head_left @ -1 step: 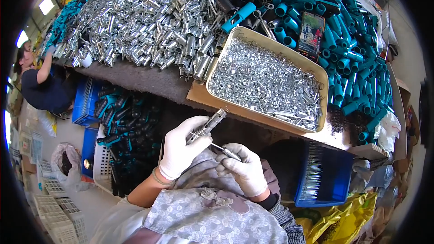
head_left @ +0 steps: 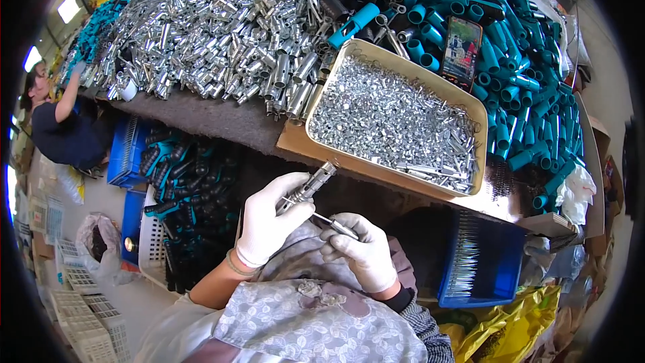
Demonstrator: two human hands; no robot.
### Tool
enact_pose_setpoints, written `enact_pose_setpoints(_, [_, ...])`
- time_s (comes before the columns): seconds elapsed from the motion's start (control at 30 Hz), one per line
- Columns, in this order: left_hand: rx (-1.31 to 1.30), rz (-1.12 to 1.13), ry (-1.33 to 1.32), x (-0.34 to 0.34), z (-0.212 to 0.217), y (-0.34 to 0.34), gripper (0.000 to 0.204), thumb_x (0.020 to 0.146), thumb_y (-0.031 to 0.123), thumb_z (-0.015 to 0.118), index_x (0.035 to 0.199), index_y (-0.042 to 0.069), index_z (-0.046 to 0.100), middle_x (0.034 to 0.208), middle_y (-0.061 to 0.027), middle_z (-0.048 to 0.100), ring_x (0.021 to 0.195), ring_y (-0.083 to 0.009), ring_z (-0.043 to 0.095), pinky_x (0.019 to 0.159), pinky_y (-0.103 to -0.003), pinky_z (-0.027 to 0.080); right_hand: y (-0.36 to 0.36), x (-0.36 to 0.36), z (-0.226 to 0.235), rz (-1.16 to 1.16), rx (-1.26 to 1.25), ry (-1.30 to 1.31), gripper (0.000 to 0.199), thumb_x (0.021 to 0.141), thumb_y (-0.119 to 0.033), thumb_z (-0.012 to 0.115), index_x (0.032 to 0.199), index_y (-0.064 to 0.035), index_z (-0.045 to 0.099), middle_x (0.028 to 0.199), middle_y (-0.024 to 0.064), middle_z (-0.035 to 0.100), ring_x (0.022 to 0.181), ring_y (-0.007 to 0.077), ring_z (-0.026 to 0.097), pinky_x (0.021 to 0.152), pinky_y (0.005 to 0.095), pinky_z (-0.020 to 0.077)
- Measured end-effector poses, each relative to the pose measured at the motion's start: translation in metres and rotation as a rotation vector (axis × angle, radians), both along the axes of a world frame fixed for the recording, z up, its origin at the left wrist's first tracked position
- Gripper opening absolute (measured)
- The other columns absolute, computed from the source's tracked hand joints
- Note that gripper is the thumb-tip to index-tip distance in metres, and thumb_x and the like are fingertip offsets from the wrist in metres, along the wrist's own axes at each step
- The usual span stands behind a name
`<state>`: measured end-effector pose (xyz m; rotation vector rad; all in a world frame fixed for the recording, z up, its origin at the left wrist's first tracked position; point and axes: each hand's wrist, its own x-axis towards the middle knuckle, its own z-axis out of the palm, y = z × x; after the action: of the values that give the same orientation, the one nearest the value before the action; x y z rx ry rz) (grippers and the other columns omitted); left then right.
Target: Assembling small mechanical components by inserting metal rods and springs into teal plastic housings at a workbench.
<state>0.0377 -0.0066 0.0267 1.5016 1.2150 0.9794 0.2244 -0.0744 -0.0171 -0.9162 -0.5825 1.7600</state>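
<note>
White-gloved, my left hand (head_left: 269, 218) is closed around a shiny stepped metal cylinder (head_left: 317, 181), tilted up and to the right. A thin pin or rod end sticks out by its thumb. My right hand (head_left: 366, 252), also gloved in white, pinches a slim metal rod (head_left: 344, 229) with a thicker silver end. The rod's thin end points at the left fingertips below the cylinder; whether it touches the cylinder I cannot tell. Beyond both hands, a cream tray (head_left: 480, 168) holds many tiny metal pieces, with longer pins along its near side.
Heaped metal sleeves (head_left: 222, 33) cover the bench at left, teal tubes (head_left: 517, 87) at right. A phone (head_left: 461, 50) leans among the tubes. Below are black-and-teal handles (head_left: 185, 175) and a blue bin (head_left: 500, 289) with metal rods. Another person (head_left: 67, 128) works at far left.
The other person's gloved hand at far left has shifted slightly up and to the right. My hands and what they hold look the same.
</note>
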Motion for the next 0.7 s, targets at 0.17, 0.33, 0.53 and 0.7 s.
enact_pose_setpoints(0.17, [0.03, -0.048, 0.013, 0.002, 0.0, 0.0, 0.04, 0.083, 0.002, 0.072, 0.121, -0.004, 0.063, 0.093, -0.0072, 0.071, 0.083, -0.0088, 0.064, 0.076, -0.025, 0.053, 0.001, 0.004, -0.002, -0.018, -0.009, -0.065, 0.028, 0.095, -0.01, 0.065, 0.118, 0.0044, 0.059, 0.094, 0.0139, 0.068, 0.076, 0.0197, 0.068, 0.068, 0.0305, 0.0565])
enact_pose_setpoints(0.33, [0.195, -0.102, 0.108, 0.003, -0.004, -0.005, 0.042, 0.078, 0.001, 0.076, 0.119, -0.003, 0.065, 0.101, -0.0132, 0.071, 0.086, -0.0172, 0.068, 0.078, -0.03, 0.054, 0.005, 0.001, -0.007, -0.092, 0.073, -0.235, 0.014, 0.095, -0.009, 0.063, 0.104, 0.0024, 0.063, 0.08, 0.0021, 0.06, 0.065, 0.0074, 0.054, 0.06, 0.0231, 0.045])
enact_pose_setpoints(0.53, [0.305, -0.203, 0.076, -0.006, 0.0, 0.002, 0.041, 0.071, 0.005, 0.083, 0.109, -0.001, 0.068, 0.088, -0.0136, 0.068, 0.076, -0.0232, 0.067, 0.07, -0.032, 0.052, -0.001, 0.039, -0.002, -0.211, 0.097, -0.432, 0.014, 0.09, -0.009, 0.062, 0.099, 0.0014, 0.061, 0.071, 0.0006, 0.056, 0.058, 0.0069, 0.048, 0.054, 0.0231, 0.0394])
enact_pose_setpoints(0.7, [0.372, -0.323, 0.21, -0.037, 0.004, 0.014, 0.034, 0.074, 0.011, 0.085, 0.103, 0.0, 0.072, 0.084, -0.0122, 0.069, 0.07, -0.0219, 0.067, 0.065, -0.03, 0.053, -0.012, 0.098, 0.027, -0.348, 0.142, -0.652, 0.01, 0.087, -0.005, 0.066, 0.095, 0.0011, 0.063, 0.081, 0.0002, 0.061, 0.066, 0.0055, 0.055, 0.06, 0.0207, 0.0472])
